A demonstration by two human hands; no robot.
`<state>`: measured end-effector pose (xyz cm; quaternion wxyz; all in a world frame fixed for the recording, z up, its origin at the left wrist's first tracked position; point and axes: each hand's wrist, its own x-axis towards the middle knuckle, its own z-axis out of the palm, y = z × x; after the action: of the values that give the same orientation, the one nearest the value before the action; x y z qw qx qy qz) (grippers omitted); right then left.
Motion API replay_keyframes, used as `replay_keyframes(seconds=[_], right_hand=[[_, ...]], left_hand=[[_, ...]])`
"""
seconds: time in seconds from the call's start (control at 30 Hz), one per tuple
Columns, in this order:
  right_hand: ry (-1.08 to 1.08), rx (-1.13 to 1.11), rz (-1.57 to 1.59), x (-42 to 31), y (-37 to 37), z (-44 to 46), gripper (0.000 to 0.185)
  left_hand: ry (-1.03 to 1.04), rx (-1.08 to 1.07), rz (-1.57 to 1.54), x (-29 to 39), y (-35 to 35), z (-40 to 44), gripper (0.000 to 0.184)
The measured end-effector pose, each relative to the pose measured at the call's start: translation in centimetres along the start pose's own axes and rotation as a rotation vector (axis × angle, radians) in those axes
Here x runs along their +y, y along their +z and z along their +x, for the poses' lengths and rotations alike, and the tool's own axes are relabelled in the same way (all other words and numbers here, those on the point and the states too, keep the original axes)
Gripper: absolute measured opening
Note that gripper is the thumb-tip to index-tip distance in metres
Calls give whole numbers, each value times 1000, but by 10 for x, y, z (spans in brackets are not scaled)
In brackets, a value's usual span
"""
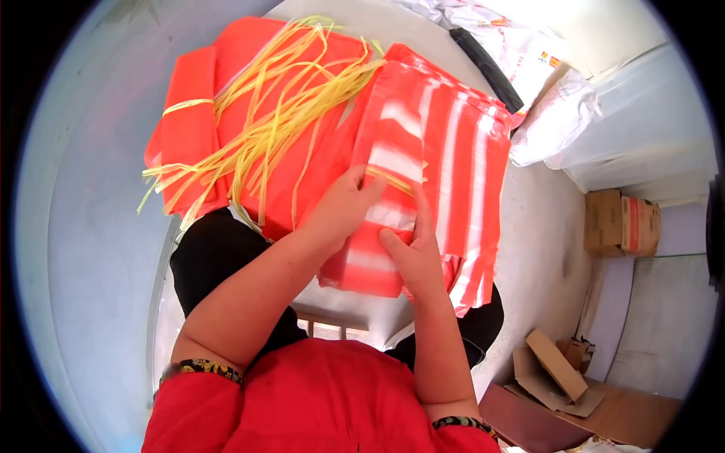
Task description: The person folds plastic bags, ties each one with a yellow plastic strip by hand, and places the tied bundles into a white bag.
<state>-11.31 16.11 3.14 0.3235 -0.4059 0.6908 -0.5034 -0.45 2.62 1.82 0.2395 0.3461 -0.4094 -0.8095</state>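
Observation:
A folded red-and-white striped plastic bundle [389, 143] lies under both hands, with a yellow tie [390, 179] across it. My left hand [351, 198] is closed at the tie's left end, fingertips pressed together. My right hand [414, 245] grips the bundle's right side, its thumb on top and a finger reaching up by the tie. More striped sheets [472, 166] are stacked on the right. Loose yellow strips [283, 117] spread over a red stack [249, 45] at the left. A folded red bundle [189, 143] with a yellow band round it is at the far left.
A black roll [487, 69] and white printed bags [559, 117] are at the upper right. A cardboard box [608, 223] stands by the right wall. Opened cardboard [555, 374] lies on a brown surface [634, 415] at the lower right.

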Motion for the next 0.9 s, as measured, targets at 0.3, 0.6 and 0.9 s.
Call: replay_keyframes(seconds=[0.3, 0.6, 0.9], right_hand=[[124, 43, 99, 10, -19, -4, 79], [160, 58, 196, 0, -34, -5, 81], [166, 73, 311, 6, -29, -5, 81]], left_hand=[[-65, -40, -185, -14, 11, 4, 33], [211, 122, 16, -18, 15, 7, 12], [188, 77, 109, -19, 12, 3, 8]])
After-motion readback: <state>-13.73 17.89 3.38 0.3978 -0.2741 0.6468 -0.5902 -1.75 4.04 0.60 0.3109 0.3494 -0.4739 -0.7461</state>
